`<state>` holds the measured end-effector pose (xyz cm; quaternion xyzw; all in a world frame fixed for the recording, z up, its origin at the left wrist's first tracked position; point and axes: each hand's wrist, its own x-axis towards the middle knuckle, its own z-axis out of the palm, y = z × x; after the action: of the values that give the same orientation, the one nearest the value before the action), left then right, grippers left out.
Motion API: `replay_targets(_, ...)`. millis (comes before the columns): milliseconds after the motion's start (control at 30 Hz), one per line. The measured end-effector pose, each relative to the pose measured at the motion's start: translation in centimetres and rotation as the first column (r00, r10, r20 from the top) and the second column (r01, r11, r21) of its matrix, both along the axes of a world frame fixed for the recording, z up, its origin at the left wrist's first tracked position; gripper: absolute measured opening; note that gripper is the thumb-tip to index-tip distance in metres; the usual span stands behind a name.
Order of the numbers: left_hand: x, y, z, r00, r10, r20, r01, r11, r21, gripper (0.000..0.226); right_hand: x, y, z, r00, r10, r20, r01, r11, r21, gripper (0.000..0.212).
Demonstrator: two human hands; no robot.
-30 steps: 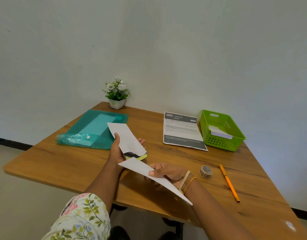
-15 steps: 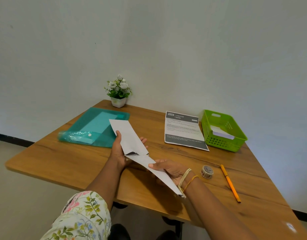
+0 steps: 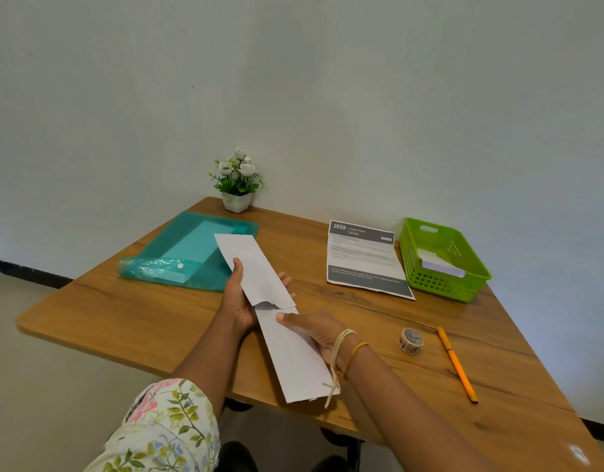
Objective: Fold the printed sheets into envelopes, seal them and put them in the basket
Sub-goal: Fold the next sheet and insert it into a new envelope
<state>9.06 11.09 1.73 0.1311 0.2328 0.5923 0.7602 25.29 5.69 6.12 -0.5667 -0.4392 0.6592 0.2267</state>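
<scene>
Sheet (image 3: 295, 356) now partly inside envelope (image 3: 256, 269); your left hand (image 3: 237, 301) grips envelope, right hand (image 3: 311, 330) pinches sheet. Push on, then seal.

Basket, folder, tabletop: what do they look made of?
Basket: looks like moulded plastic, bright green and slightly glossy, with perforated walls and a cut-out handle.
Folder: probably thin translucent plastic, teal; paper shows through it, its flap is crinkled and shiny, with a snap button.
Tabletop: wood grain with a smooth satin finish; solid wood or laminate, cannot tell.
</scene>
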Motion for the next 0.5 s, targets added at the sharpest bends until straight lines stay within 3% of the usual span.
replay_targets(100,-0.1,0.0,-0.1,0.999,0.01,0.034,-0.009,1.0,-0.022,0.086,0.8,-0.1,0.6,0.969,0.128,-0.211,-0.184,0.945,-0.272,0.042)
replay_targets(200,-0.1,-0.1,0.0,0.997,0.006,0.079,-0.004,0.999,-0.034,0.086,2.3,0.3,1.2,0.938,0.278,-0.206,-0.329,0.901,-0.283,0.034)
replay_targets(333,0.1,-0.4,0.3,0.995,0.059,0.077,-0.056,0.998,-0.038,0.075,1.4,0.9,2.1,0.99,0.138,-0.039,-0.142,0.979,-0.144,0.01)
replay_targets(433,0.1,-0.2,0.2,0.994,0.088,0.072,-0.086,0.996,-0.038,0.072,-0.3,1.5,1.6,0.985,-0.045,-0.169,0.02,0.989,-0.145,0.011)
replay_targets(500,0.0,-0.4,0.3,0.995,0.077,0.057,-0.075,0.996,-0.039,0.075,-1.0,1.6,1.2,0.991,-0.012,-0.136,-0.005,0.992,-0.125,0.013)
